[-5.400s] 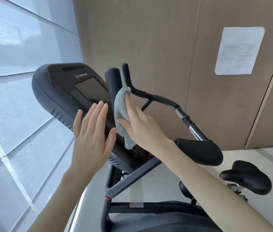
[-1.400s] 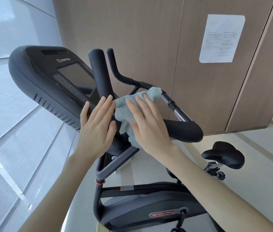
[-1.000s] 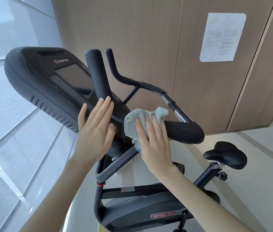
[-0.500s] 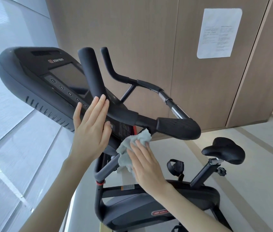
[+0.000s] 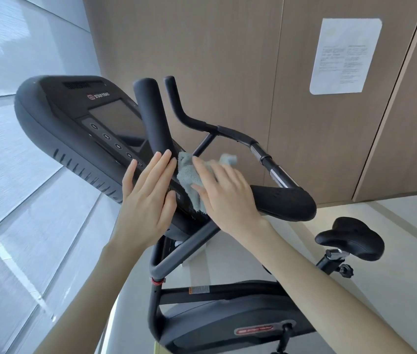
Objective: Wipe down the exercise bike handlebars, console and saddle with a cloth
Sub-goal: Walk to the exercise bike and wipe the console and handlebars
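Risk: slippage. Pale grey terry cloth (image 5: 188,175) pinned under flat, unclenched right hand (image 5: 225,192) against lower right of black plastic console (image 5: 74,129); easily dropped. Left hand (image 5: 146,198) flat, grasping nothing, bracing console near round keypad buttons (image 5: 118,146); accidental presses possible.

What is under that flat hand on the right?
The fluffy grey cloth, pressed by the right hand against the lower end of the black bike console. Only the cloth's edges peek out; the console patch beneath is covered.
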{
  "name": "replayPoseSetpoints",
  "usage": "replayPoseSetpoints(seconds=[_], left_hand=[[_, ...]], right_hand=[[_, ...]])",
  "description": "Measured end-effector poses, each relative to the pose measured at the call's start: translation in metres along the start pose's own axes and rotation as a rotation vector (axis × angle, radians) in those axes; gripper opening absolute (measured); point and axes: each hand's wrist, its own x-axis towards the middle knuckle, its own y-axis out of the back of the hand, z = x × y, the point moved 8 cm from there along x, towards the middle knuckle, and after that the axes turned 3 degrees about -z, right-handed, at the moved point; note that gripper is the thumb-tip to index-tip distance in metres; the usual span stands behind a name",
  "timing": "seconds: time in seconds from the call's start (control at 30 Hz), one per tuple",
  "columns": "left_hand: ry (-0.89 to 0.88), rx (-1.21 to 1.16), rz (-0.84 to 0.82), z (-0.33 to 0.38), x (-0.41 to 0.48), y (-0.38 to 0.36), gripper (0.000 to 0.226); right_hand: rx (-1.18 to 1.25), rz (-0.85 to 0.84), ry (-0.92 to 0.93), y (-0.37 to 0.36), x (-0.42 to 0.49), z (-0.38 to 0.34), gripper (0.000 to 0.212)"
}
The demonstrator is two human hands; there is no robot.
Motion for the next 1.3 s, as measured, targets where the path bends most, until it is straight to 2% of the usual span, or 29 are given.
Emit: replayPoseSetpoints(seconds=[0.1, 0.27, 0.37, 0.5, 0.57, 0.67, 0.73, 0.83, 1.0, 1.3], left_hand=[[-0.002, 0.001, 0.007, -0.001, 0.000, 0.000, 0.051], [0.028, 0.014, 0.021, 0.002, 0.000, 0.002, 0.050], [0.031, 0.023, 0.029, 0.014, -0.001, 0.001, 0.050], [-0.027, -0.011, 0.010, 0.039, -0.002, -0.003, 0.050], [-0.038, -0.014, -0.015, 0.051, 0.001, -0.007, 0.050], [-0.037, -0.016, -0.057, 0.066, 0.003, -0.017, 0.049], [-0.020, -0.005, -0.081, 0.072, 0.001, -0.024, 0.049], [0.045, 0.030, -0.081, 0.080, 0.000, -0.031, 0.050], [0.136, 0.086, -0.025, 0.103, 0.003, -0.039, 0.049], [0.281, 0.217, -0.063, 0.114, -0.001, -0.048, 0.049]], right_hand=[[-0.063, -0.009, -0.058, -0.011, -0.012, 0.004, 0.049], [-0.186, 0.146, -0.026, -0.016, -0.051, -0.002, 0.043], [-0.057, 0.194, 0.024, -0.004, -0.065, -0.002, 0.040], [0.096, 0.337, -0.048, 0.038, -0.067, 0.031, 0.038], [0.135, 0.293, -0.085, 0.049, -0.060, 0.056, 0.041], [0.167, 0.004, -0.016, 0.029, -0.053, 0.066, 0.044], [0.114, -0.118, 0.053, 0.014, -0.058, 0.066, 0.049], [0.048, -0.076, 0.163, 0.013, -0.063, 0.072, 0.044], [0.071, 0.034, 0.293, 0.021, -0.081, 0.086, 0.040], [0.230, -0.022, 0.409, 0.019, -0.128, 0.161, 0.044]])
